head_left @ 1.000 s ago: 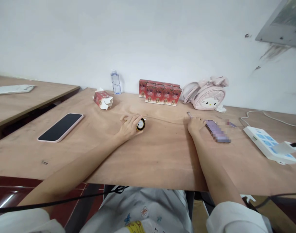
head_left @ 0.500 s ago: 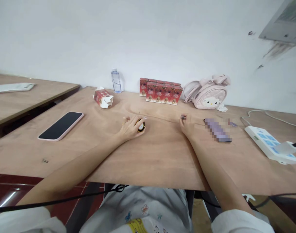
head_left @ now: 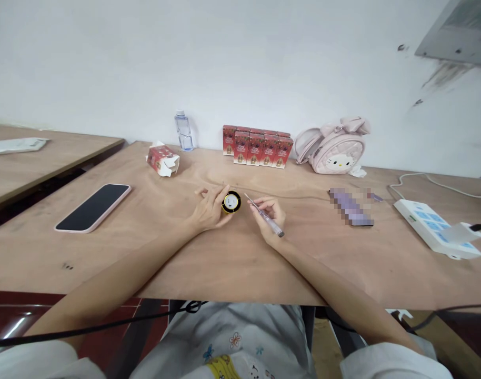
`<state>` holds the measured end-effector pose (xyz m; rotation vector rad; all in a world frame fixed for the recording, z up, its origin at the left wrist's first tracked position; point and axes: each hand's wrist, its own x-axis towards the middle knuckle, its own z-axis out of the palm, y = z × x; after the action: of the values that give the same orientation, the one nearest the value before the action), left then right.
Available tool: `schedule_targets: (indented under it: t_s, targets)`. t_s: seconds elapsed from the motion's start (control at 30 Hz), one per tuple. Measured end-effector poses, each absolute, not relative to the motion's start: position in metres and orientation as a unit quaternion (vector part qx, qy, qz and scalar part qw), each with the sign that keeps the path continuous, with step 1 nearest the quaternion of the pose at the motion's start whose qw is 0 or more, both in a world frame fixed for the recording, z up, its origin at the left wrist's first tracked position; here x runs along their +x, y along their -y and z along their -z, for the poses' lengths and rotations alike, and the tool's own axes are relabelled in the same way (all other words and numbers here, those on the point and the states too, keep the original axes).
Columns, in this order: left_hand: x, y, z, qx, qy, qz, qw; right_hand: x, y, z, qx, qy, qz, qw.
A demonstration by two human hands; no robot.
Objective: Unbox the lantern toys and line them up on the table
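Observation:
My left hand [head_left: 206, 213] rests on the table with its fingers around the side of a small round object [head_left: 232, 201]. That object has a black and gold rim, and its pale flat face is turned up toward me. Its underside is hidden. Just to the right, my right hand [head_left: 278, 211] grips a small screwdriver [head_left: 272, 223] with a clear handle and a thin shaft. The shaft's tip points up and left at the round object, with a small gap between them.
An opened red-and-white box [head_left: 163, 159] lies at the back left, near a clear bottle [head_left: 183, 130]. Red boxes [head_left: 256, 148] stand against the wall beside a pink bag [head_left: 339, 152]. A phone [head_left: 93, 208] lies left; a purple packet [head_left: 351, 208] and power strip [head_left: 438, 229] lie right.
My right hand has moved left, close to the round object, and the screwdriver in it now shows clearly. In my left hand, more of the round object's face is visible.

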<state>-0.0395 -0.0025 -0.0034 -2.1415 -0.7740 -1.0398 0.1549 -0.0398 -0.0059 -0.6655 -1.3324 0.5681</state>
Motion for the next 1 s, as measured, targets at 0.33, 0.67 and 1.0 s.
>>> schedule_targets:
  t_s: [0.33, 0.67, 1.0]
  targets:
    - [-0.031, 0.012, 0.004, -0.802, 0.305, 0.408, 0.313, 0.157, 0.052, -0.002, -0.306, 0.61, -0.319, 0.657]
    - [-0.029, 0.008, 0.0, -0.827, 0.285, 0.428, 0.229, 0.161, 0.054, -0.002, -0.316, 0.682, -0.265, 0.604]
    - [-0.029, 0.007, 0.001, -0.825, 0.284, 0.413, 0.26, 0.157, 0.048, 0.006, -0.334, 0.675, -0.291, 0.59]
